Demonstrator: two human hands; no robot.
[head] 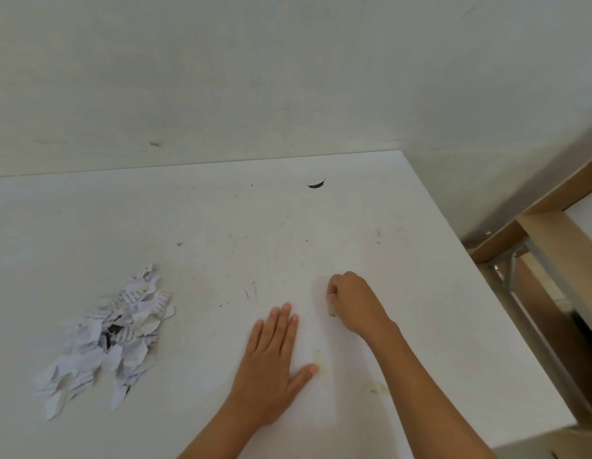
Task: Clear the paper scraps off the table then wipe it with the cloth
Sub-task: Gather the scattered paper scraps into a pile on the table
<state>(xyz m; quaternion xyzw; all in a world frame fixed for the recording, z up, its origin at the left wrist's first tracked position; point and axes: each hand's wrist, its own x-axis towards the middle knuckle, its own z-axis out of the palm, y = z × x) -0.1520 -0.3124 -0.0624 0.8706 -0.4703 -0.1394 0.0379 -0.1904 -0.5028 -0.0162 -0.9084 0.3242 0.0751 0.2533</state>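
Note:
A heap of torn printed paper scraps (112, 336) lies on the white table (222, 226) at the left. My left hand (271, 362) rests flat on the table, palm down, fingers spread, holding nothing. Just right of it, my right hand (351, 303) is curled into a fist on the tabletop, pinching a small pale scrap (331, 309) that sticks out below the fingers. Two more small pale scraps (318, 356) lie beside my left thumb and under my right forearm. No cloth is in view.
A white wall stands behind the table. A dark crescent-shaped mark or hole (316, 184) sits near the table's far right corner. Past the right edge is a wooden frame with metal brackets (519, 260).

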